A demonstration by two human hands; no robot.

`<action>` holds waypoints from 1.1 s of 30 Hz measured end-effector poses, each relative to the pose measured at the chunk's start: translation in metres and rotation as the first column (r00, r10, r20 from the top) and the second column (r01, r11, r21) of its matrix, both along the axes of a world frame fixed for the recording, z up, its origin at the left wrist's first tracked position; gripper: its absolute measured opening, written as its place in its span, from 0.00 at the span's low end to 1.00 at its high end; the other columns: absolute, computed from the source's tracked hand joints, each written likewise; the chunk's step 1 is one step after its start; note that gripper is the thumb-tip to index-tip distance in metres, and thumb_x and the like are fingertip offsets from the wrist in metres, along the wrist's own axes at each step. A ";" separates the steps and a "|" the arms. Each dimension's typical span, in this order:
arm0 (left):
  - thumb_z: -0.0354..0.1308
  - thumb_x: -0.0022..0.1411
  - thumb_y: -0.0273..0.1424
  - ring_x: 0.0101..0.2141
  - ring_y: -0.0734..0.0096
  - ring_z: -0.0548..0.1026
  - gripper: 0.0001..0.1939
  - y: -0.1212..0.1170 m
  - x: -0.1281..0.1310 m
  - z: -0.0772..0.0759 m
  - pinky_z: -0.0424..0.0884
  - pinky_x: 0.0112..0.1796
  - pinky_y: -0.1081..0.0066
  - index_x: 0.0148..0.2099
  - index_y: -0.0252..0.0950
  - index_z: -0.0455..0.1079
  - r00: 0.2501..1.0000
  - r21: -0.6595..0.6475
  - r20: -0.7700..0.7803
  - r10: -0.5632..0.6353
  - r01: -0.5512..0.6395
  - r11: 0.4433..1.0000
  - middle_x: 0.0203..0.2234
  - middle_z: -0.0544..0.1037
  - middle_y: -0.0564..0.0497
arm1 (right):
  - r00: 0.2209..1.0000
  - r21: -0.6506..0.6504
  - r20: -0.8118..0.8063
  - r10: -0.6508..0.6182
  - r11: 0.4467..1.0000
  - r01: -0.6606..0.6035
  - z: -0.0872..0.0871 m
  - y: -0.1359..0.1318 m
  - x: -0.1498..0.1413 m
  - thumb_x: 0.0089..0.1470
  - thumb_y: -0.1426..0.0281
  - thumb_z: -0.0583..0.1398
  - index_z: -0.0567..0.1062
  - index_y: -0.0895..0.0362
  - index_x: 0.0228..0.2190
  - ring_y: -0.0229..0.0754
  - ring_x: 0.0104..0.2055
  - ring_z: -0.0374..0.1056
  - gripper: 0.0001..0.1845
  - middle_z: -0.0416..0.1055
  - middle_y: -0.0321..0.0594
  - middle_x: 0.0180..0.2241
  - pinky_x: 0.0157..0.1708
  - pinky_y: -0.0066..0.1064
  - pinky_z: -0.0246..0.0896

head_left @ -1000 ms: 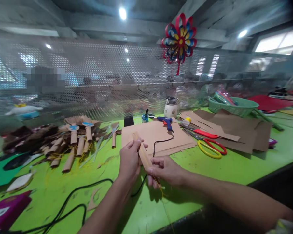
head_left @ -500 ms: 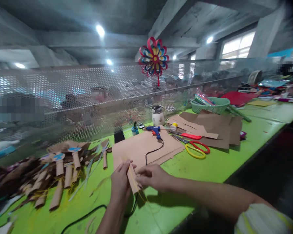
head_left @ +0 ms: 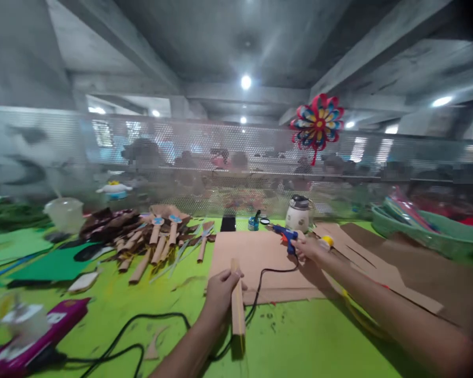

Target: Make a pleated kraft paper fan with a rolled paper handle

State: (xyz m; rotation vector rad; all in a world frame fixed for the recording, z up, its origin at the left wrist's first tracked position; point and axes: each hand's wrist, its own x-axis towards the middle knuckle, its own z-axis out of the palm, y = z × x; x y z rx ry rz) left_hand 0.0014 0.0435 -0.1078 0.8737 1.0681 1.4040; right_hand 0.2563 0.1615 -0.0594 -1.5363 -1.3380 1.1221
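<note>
My left hand (head_left: 222, 290) is closed round a folded strip of brown kraft paper (head_left: 237, 310), a yellow thread running down its length. The strip points away from me over the green table. Out to the right, my right hand (head_left: 306, 249) has its fingers closed at the handle of a blue glue gun (head_left: 287, 235). The gun is over a stack of brown paper sheets (head_left: 252, 252), nozzle to the left, with its black cord (head_left: 262, 283) trailing back towards me. My right fingertips are partly hidden behind the handle.
Rolled paper pieces (head_left: 157, 247) lie heaped at the left. A purple power strip (head_left: 43, 336) occupies the near left. At the back stand a blue bottle (head_left: 254, 223) and a white jug (head_left: 298, 215). More brown paper (head_left: 362, 252) and a green basket (head_left: 433, 236) are at the right.
My right hand has left the folded paper and reached forward right to the glue gun. My left hand still holds the paper. The view has turned left.
</note>
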 end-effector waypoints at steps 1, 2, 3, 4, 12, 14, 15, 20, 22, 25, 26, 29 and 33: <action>0.65 0.48 0.40 0.14 0.74 0.67 0.16 -0.001 0.001 -0.001 0.63 0.16 0.73 0.31 0.31 0.71 1.000 -0.010 0.002 -0.003 0.003 1.000 0.17 0.72 0.51 | 1.000 -0.040 0.010 -0.003 0.999 0.004 -0.008 0.006 0.000 0.61 0.65 0.59 0.69 0.58 0.50 0.45 0.46 0.69 0.17 0.68 0.45 0.50 0.44 0.43 0.68; 0.65 0.49 0.41 0.14 0.74 0.66 0.16 -0.002 0.001 -0.002 0.63 0.16 0.73 0.31 0.31 0.71 1.000 -0.023 0.003 -0.007 0.007 1.000 0.17 0.72 0.51 | 1.000 -0.079 0.018 -0.007 0.997 0.008 -0.015 0.011 -0.001 0.61 0.65 0.59 0.69 0.58 0.50 0.46 0.46 0.69 0.17 0.68 0.45 0.50 0.44 0.43 0.68; 0.64 0.50 0.41 0.14 0.74 0.66 0.16 -0.003 0.002 -0.002 0.63 0.17 0.73 0.31 0.31 0.71 1.000 -0.036 0.003 -0.009 0.009 0.999 0.17 0.72 0.51 | 1.000 -0.114 0.021 -0.011 0.993 0.013 -0.021 0.016 -0.003 0.60 0.65 0.59 0.69 0.59 0.50 0.46 0.46 0.69 0.17 0.68 0.45 0.50 0.44 0.44 0.68; 0.64 0.50 0.41 0.14 0.75 0.66 0.16 -0.003 0.002 -0.001 0.63 0.17 0.73 0.31 0.31 0.71 1.000 -0.048 0.000 -0.011 0.011 0.999 0.17 0.72 0.51 | 1.000 -0.139 0.013 -0.013 0.990 0.015 -0.026 0.020 -0.005 0.60 0.65 0.59 0.69 0.59 0.50 0.46 0.47 0.69 0.17 0.68 0.45 0.50 0.44 0.44 0.68; 0.62 0.53 0.39 0.15 0.77 0.66 0.14 -0.006 0.004 0.003 0.62 0.18 0.75 0.30 0.30 0.71 1.000 -0.095 -0.022 0.016 -0.018 0.995 0.17 0.72 0.51 | 0.964 -0.150 -0.262 0.040 0.985 -0.081 -0.021 0.029 0.004 0.61 0.64 0.58 0.70 0.59 0.47 0.42 0.41 0.71 0.16 0.71 0.43 0.45 0.38 0.38 0.70; 0.62 0.53 0.39 0.15 0.76 0.66 0.14 -0.007 0.004 0.004 0.63 0.19 0.75 0.30 0.31 0.71 1.000 -0.108 -0.024 0.019 -0.021 0.994 0.17 0.72 0.51 | 0.934 -0.088 -0.348 0.079 0.989 -0.116 -0.013 0.017 0.012 0.61 0.65 0.58 0.72 0.61 0.43 0.38 0.34 0.70 0.12 0.72 0.40 0.38 0.33 0.33 0.69; 0.62 0.53 0.39 0.15 0.76 0.66 0.14 -0.007 0.005 0.004 0.63 0.19 0.74 0.30 0.31 0.71 1.000 -0.116 -0.021 0.016 -0.019 0.993 0.17 0.72 0.51 | 0.916 -0.048 -0.389 0.100 0.990 -0.129 -0.008 0.009 0.015 0.60 0.66 0.58 0.72 0.61 0.39 0.36 0.31 0.70 0.10 0.72 0.39 0.35 0.30 0.30 0.68; 0.62 0.53 0.38 0.16 0.76 0.66 0.14 -0.008 0.009 0.007 0.62 0.19 0.75 0.31 0.31 0.72 1.000 -0.121 0.006 -0.024 0.025 0.992 0.18 0.73 0.50 | 0.824 0.101 -0.520 0.226 0.974 -0.204 0.016 -0.038 0.018 0.45 0.77 0.62 0.73 0.59 0.36 0.40 0.33 0.72 0.12 0.76 0.43 0.37 0.36 0.31 0.69; 0.62 0.53 0.38 0.16 0.76 0.66 0.13 -0.009 0.010 0.010 0.61 0.19 0.75 0.30 0.31 0.72 1.000 -0.109 0.005 -0.027 0.027 0.994 0.17 0.73 0.50 | 0.804 0.123 -0.530 0.270 0.962 -0.243 0.019 -0.055 0.017 0.44 0.76 0.64 0.74 0.60 0.39 0.42 0.36 0.73 0.16 0.76 0.46 0.41 0.40 0.34 0.69; 0.63 0.52 0.38 0.16 0.76 0.65 0.14 -0.011 0.011 0.014 0.60 0.19 0.76 0.28 0.31 0.72 1.000 -0.107 -0.011 -0.015 0.014 0.994 0.17 0.73 0.49 | 0.771 0.165 -0.547 0.326 0.945 -0.282 0.016 -0.074 0.015 0.45 0.73 0.66 0.75 0.58 0.42 0.45 0.40 0.73 0.20 0.75 0.47 0.45 0.43 0.36 0.69; 0.63 0.51 0.38 0.16 0.76 0.66 0.14 -0.013 0.011 0.016 0.60 0.19 0.75 0.28 0.31 0.72 1.000 -0.110 -0.017 -0.015 0.013 0.994 0.17 0.73 0.49 | 0.762 0.163 -0.553 0.337 0.941 -0.297 0.014 -0.079 0.014 0.45 0.73 0.67 0.75 0.58 0.42 0.45 0.41 0.74 0.19 0.75 0.46 0.44 0.43 0.36 0.69; 0.63 0.51 0.39 0.16 0.75 0.66 0.14 -0.015 0.011 0.020 0.60 0.19 0.75 0.29 0.31 0.72 0.999 -0.127 -0.036 -0.023 0.018 0.992 0.17 0.73 0.49 | 0.751 0.110 -0.562 0.348 0.930 -0.349 0.012 -0.092 0.010 0.51 0.67 0.66 0.76 0.58 0.39 0.44 0.37 0.74 0.13 0.77 0.46 0.38 0.38 0.33 0.69; 0.62 0.50 0.38 0.17 0.74 0.67 0.13 -0.015 0.010 0.021 0.61 0.20 0.75 0.28 0.31 0.72 0.998 -0.157 -0.054 -0.045 0.036 0.987 0.17 0.74 0.49 | 0.770 0.116 -0.534 0.349 0.932 -0.343 0.015 -0.109 0.004 0.57 0.57 0.60 0.76 0.56 0.39 0.44 0.32 0.73 0.16 0.77 0.46 0.35 0.32 0.33 0.68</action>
